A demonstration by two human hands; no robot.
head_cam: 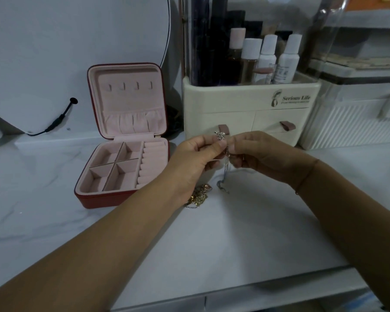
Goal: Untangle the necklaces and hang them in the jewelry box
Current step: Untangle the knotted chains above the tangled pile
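Note:
My left hand (198, 154) and my right hand (257, 154) meet above the white tabletop, and both pinch a silver necklace (224, 174). Its pendant (220, 135) sticks up between my fingertips, while the chain hangs down to the table. A heap of gold-coloured chains (199, 197) lies on the table under my left wrist, partly hidden by it. The red jewelry box (122, 194) stands open to the left, pink inside. Several hooks (128, 86) in its upright lid carry nothing.
A cream cosmetics organizer (250, 104) with bottles and two drawers stands right behind my hands. A white ribbed container (358, 124) is at the right. A round mirror (77, 52) with a black cable (59, 119) leans at the back left. The table's front edge (234, 287) runs below.

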